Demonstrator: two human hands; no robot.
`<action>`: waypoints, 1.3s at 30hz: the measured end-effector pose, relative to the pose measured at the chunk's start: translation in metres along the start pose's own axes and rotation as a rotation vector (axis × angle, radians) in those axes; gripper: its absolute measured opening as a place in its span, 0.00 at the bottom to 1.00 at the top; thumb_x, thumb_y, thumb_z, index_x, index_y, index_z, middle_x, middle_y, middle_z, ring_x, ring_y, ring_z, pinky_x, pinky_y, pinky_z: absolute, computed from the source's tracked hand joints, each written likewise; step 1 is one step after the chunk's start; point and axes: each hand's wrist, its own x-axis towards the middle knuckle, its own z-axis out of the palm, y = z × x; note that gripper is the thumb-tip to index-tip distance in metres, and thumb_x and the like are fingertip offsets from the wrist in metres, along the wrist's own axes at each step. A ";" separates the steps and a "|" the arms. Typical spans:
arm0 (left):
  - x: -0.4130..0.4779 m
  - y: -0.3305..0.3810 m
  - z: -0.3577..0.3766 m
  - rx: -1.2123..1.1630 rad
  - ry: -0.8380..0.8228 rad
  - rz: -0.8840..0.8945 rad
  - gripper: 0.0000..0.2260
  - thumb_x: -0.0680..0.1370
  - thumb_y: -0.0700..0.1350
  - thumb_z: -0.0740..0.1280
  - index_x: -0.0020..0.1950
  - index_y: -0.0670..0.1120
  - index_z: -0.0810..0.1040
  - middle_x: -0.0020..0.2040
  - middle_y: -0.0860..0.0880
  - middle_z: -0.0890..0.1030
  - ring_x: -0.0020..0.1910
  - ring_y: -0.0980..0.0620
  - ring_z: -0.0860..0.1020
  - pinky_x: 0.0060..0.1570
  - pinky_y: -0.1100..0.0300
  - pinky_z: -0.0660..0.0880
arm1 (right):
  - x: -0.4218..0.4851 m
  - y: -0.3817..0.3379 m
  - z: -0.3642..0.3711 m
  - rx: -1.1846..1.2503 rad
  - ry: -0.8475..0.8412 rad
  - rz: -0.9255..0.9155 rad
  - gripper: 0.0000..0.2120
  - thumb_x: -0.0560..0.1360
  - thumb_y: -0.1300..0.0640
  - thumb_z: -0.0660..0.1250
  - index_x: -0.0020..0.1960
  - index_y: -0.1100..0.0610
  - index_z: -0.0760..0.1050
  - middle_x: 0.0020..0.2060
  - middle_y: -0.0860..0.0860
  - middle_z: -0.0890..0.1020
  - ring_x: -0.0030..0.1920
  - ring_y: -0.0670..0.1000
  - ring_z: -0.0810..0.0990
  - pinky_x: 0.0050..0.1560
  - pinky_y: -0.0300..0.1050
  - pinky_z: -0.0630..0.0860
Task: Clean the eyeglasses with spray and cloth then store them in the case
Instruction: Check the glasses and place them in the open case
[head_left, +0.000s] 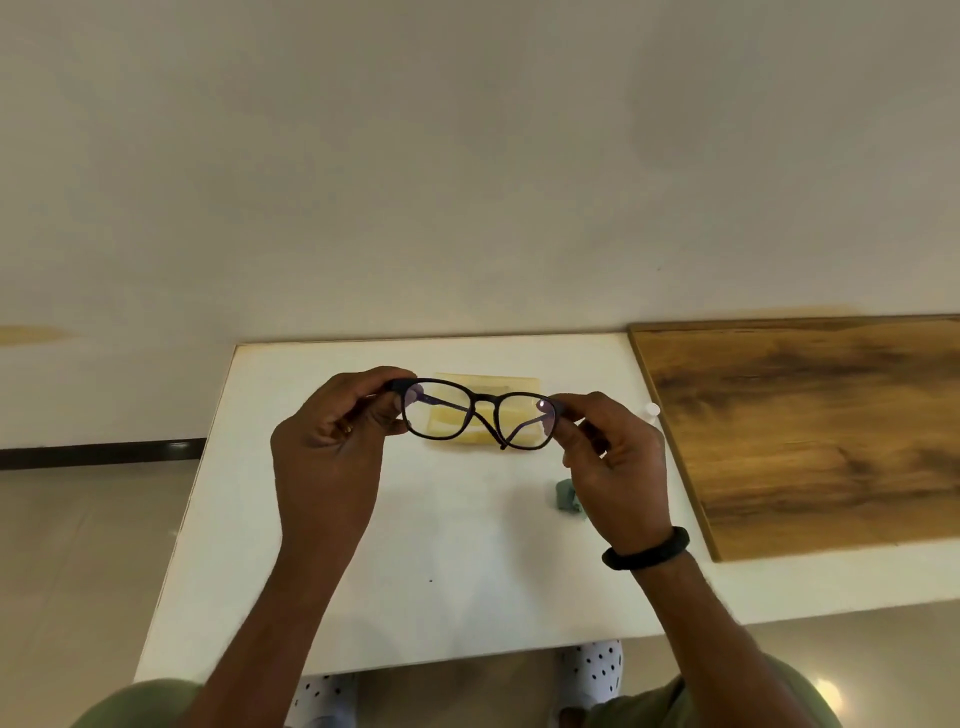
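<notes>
Both hands are up mid-frame holding the eyeglasses over the white table. The left hand is pinching the frame's left corner, and the right hand is pinching the right corner, so the dark frame hangs between them with the temples folded behind the lenses. Right behind it, flat on the table, there's a yellowish case. A crumpled grey-green cloth peeks out under the right hand. There's a black band on the right wrist and a wooden board at the right of the frame.
</notes>
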 end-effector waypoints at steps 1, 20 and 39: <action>0.001 0.000 0.000 -0.050 0.000 -0.070 0.06 0.75 0.39 0.72 0.49 0.47 0.85 0.44 0.50 0.86 0.43 0.48 0.84 0.43 0.59 0.82 | 0.000 0.001 0.000 -0.018 -0.001 -0.005 0.09 0.75 0.63 0.71 0.50 0.51 0.82 0.40 0.42 0.83 0.33 0.46 0.79 0.35 0.40 0.76; 0.010 -0.004 -0.010 -0.274 -0.121 -0.305 0.07 0.74 0.35 0.70 0.49 0.43 0.84 0.46 0.44 0.86 0.47 0.45 0.84 0.42 0.59 0.82 | -0.002 -0.002 0.001 -0.124 0.029 -0.143 0.07 0.73 0.65 0.69 0.49 0.59 0.82 0.39 0.43 0.84 0.38 0.41 0.82 0.39 0.33 0.77; 0.008 -0.006 -0.007 0.020 -0.179 -0.268 0.09 0.71 0.39 0.76 0.47 0.52 0.86 0.46 0.58 0.86 0.48 0.65 0.81 0.46 0.76 0.72 | 0.002 -0.006 0.000 0.401 -0.003 0.244 0.18 0.73 0.81 0.56 0.51 0.65 0.78 0.38 0.61 0.85 0.29 0.53 0.79 0.29 0.41 0.73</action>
